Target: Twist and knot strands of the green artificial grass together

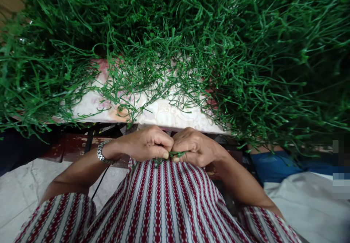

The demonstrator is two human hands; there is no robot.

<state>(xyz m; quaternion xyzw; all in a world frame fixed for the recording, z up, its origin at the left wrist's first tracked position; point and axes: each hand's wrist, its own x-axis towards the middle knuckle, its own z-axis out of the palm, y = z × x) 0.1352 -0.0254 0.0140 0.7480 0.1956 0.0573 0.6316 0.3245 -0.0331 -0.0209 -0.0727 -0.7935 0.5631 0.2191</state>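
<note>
My left hand [149, 142] and my right hand [193, 147] meet in front of my striped shirt, just below the table's near edge. Both have thumb and fingers pinched together. Between the thumbs shows a short piece of thin green plant stem [179, 154], its end pointing right. A bit of the same green hangs under my left fingers. Most of the stem is hidden by the fingers. Beyond the hands, a large heap of thin green plant stems [169, 57] with small tips spreads over the table.
A pale flowered cloth [166, 113] covers the table, showing at its front edge. Below it is a worn reddish-brown wooden bar [73, 146]. At right, blue fabric [276, 166] and a grey cloth [306, 199] belong to a spot close beside me. White sheeting [22, 188] lies at left.
</note>
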